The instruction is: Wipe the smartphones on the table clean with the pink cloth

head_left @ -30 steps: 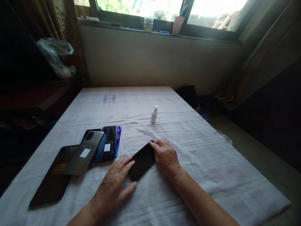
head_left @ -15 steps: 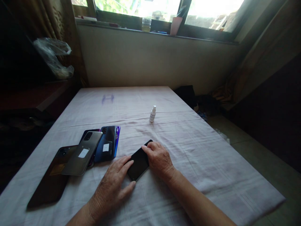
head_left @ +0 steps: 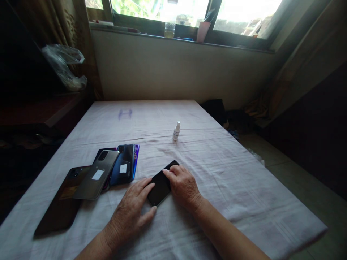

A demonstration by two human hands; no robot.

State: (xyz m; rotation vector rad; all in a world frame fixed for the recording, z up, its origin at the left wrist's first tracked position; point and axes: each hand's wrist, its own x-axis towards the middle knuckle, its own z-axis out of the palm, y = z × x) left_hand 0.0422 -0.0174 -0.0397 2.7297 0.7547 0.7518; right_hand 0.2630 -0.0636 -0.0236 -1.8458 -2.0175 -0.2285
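A black phone lies screen-up on the white cloth, slanted. My left hand rests flat at its near left corner, fingers spread, fingertips touching the phone's edge. My right hand lies over the phone's right side, fingers curled down onto the screen; whether anything is under them I cannot tell. A small white spray bottle stands upright farther back, apart from both hands.
Several phones lie overlapping, backs up, to the left, and a dark one sits nearest the table's left edge. The cloth-covered table drops off on the right. A window sill with cups lies beyond.
My right hand has slid left over the black phone's screen, covering more of it. The left hand and the other phones have stayed put.
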